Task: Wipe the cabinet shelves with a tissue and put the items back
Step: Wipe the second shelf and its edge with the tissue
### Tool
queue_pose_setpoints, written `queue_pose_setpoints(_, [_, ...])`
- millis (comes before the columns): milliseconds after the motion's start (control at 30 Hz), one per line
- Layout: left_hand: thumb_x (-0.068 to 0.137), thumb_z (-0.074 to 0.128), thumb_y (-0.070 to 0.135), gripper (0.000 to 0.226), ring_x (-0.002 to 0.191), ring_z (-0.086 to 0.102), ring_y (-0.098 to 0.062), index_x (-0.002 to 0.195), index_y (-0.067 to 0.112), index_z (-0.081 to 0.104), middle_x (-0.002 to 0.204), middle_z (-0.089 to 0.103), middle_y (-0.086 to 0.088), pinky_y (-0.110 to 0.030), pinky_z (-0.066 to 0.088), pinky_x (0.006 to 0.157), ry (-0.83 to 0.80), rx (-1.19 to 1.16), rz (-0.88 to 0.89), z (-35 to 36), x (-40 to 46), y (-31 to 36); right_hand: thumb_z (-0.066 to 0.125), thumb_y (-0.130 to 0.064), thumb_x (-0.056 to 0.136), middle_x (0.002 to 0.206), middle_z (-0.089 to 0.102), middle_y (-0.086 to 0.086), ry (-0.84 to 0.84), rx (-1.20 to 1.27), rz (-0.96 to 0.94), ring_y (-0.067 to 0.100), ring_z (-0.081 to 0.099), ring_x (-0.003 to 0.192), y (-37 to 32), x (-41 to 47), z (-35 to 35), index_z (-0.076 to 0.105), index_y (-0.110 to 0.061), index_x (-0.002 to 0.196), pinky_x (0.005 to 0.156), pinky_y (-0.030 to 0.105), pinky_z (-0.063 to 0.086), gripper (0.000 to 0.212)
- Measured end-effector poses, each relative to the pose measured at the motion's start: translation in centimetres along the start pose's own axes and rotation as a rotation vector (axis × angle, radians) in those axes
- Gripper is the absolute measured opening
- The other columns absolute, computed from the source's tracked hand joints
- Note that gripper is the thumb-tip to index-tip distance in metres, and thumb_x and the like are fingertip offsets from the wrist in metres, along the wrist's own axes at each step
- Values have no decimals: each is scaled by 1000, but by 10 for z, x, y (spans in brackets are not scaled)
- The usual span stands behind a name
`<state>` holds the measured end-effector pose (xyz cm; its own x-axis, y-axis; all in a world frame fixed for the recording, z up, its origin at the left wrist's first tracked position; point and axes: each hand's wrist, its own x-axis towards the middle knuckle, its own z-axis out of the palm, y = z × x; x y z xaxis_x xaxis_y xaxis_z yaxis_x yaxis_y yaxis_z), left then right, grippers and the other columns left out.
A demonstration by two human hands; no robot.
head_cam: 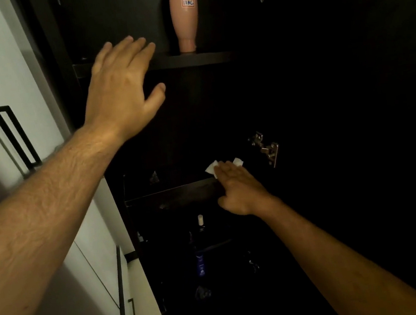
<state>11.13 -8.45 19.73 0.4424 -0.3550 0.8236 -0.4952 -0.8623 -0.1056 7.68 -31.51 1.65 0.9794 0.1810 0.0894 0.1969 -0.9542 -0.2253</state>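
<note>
The dark cabinet stands open in front of me. My right hand [239,187] lies flat on a white tissue [212,167] and presses it onto the middle shelf [174,194] near its right end. My left hand [125,89] is raised with fingers straight, hovering in front of the left end of the upper shelf [202,58]. A peach-coloured bottle [184,13] with a small label stands upside down on that upper shelf, to the right of my left hand. Lower down, several bottles, one with a white cap [200,219] and one blue [200,263], show dimly.
White cupboard doors with black bar handles [13,139] fill the left side. A metal hinge [266,149] sits on the cabinet's right wall just beyond the tissue. The cabinet interior is very dark, so its lower contents are hard to make out.
</note>
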Motion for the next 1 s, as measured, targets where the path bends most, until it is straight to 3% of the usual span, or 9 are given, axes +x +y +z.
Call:
queue_pose_setpoints(133, [92, 53, 39, 64, 145, 27, -25, 148, 10, 37, 153, 38, -12, -44, 11, 121, -10, 18, 8, -2, -5, -6, 59, -28, 85, 161, 6, 9, -30, -128, 132, 22, 5, 148, 22, 12, -22, 6, -11, 154, 121, 33, 0, 88])
queue_pose_setpoints(233, [92, 52, 39, 64, 145, 27, -26, 147, 10, 37, 153, 38, -12, -45, 12, 121, -14, 31, 8, -4, -6, -7, 65, -34, 81, 160, 9, 10, -110, -102, 88, 24, 8, 147, 8, 31, -31, 9, -12, 153, 120, 33, 3, 94])
queue_pose_setpoints(400, [92, 52, 40, 64, 145, 28, -26, 146, 9, 38, 152, 39, -13, -45, 12, 121, -13, 40, 22, -4, -8, -9, 62, -70, 73, 162, 2, 7, -86, -84, -95, 23, 0, 149, -14, 6, -8, 5, -15, 154, 120, 34, 5, 113])
queue_pose_setpoints(500, [93, 53, 39, 63, 144, 29, -27, 146, 9, 38, 151, 40, -13, -45, 13, 121, -22, 61, 30, -6, -11, -15, 48, -90, 61, 160, 17, 6, -59, -88, 13, 24, 15, 146, 13, 5, -21, 16, -20, 153, 119, 38, 18, 120])
queue_pose_setpoints(567, [92, 51, 40, 63, 144, 29, -27, 146, 9, 39, 151, 40, -13, -46, 16, 120, -27, 61, 28, -8, -13, -18, 34, -99, 55, 160, 17, 7, -65, -120, 141, 26, 14, 147, 23, 19, -30, 19, -22, 153, 119, 41, 16, 125])
queue_pose_setpoints(700, [92, 52, 41, 63, 143, 31, -27, 145, 9, 40, 151, 41, -12, -45, 19, 119, -13, 72, 9, -7, -14, -15, 25, -96, 64, 161, 7, 11, -90, -65, 224, 28, 3, 148, 6, 48, -27, 14, -13, 154, 118, 41, 5, 122])
queue_pose_setpoints(867, [92, 52, 40, 60, 141, 34, -26, 143, 10, 44, 149, 44, -11, -44, 20, 118, 44, 75, -21, -2, -15, -10, 22, -88, 75, 162, 6, 5, -127, -23, 4, 20, 2, 149, -4, 35, -18, 13, -17, 154, 119, 37, 7, 107])
queue_pose_setpoints(933, [92, 51, 40, 59, 141, 34, -25, 143, 10, 45, 148, 45, -11, -43, 21, 118, 52, 75, -26, -1, -15, -10, 18, -86, 78, 160, 15, 7, -93, -95, 14, 23, 11, 148, 6, 31, -21, 21, -16, 152, 120, 39, 9, 102])
queue_pose_setpoints(1000, [92, 52, 40, 59, 141, 35, -25, 143, 11, 45, 148, 45, -10, -43, 20, 118, 51, 71, -33, -1, -15, -10, 13, -86, 78, 157, 25, 10, -16, -224, 145, 27, 24, 144, 19, 36, -23, 28, -15, 150, 119, 42, 14, 103])
